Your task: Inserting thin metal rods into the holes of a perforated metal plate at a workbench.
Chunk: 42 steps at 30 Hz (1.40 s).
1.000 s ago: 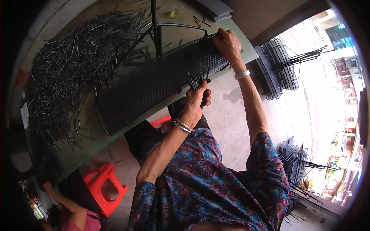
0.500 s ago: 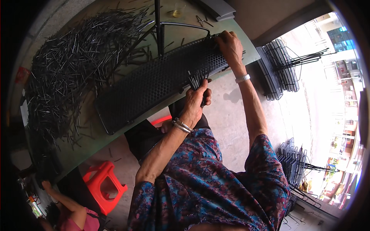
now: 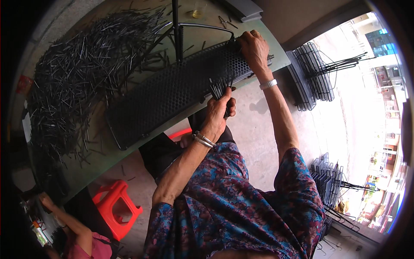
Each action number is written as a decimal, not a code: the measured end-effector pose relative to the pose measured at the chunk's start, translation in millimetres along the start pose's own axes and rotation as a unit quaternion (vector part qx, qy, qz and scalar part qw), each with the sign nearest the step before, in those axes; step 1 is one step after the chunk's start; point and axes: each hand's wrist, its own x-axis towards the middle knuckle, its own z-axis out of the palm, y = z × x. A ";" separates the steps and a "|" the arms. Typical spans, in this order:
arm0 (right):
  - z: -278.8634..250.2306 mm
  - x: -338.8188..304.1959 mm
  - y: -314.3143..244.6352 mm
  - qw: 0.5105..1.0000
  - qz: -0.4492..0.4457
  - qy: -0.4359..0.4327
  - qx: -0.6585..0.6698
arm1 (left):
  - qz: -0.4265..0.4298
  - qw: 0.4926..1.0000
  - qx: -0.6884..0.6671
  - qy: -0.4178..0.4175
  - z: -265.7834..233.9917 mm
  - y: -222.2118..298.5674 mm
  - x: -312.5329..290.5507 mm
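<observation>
My left hand point(image 3: 217, 113) is closed around a bundle of thin black sticks point(image 3: 218, 87), which fan out above the thumb. It is just in front of the near long edge of a black panel with honeycomb holes point(image 3: 159, 97). My right hand point(image 3: 255, 51) is bent over the panel's far right end. Its thumb and fingers are drawn together and point down at the surface. Whatever they pinch there is too small or hidden to make out. The panel lies slantwise along the front of a greenish table point(image 3: 92, 170).
A large heap of black sticks point(image 3: 86, 73) covers the table's left side. A black metal upright point(image 3: 176, 34) rises behind the panel. A cup point(image 3: 198, 11) stands at the back. Wire racks point(image 3: 312, 75) are at right. A red stool point(image 3: 116, 209) and another person's arm point(image 3: 71, 222) are lower left.
My right hand has shifted slightly up and to the left over the panel's end. My left hand is nearly still with the bundle. The other person's arm has moved a little up and left.
</observation>
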 end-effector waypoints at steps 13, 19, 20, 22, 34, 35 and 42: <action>-4.7 -1.7 -5.6 0.999 0.045 -0.017 -0.015 | 0.012 1.000 0.003 0.010 -0.3 2.6 -2.2; -1.1 -12.7 -0.8 0.996 -0.011 0.052 -0.065 | 0.002 1.000 -0.016 0.002 2.8 3.0 -4.0; -8.5 -11.5 1.2 0.996 0.000 0.066 -0.059 | 0.001 1.000 -0.016 0.000 3.4 4.7 -3.9; -30.8 -10.5 -8.6 0.995 -0.012 0.098 -0.032 | 0.003 1.000 -0.014 -0.001 -0.2 8.8 -0.9; -83.8 -105.4 -56.7 0.981 -0.165 -0.019 0.096 | -0.029 0.999 0.012 0.017 13.1 26.1 10.9; -82.5 -104.8 -54.2 0.982 -0.162 -0.019 0.096 | -0.034 0.999 0.029 0.027 10.5 25.2 14.1; -62.1 -51.3 -15.6 0.977 0.035 -0.059 0.200 | -0.031 0.998 0.043 0.031 12.0 27.8 17.3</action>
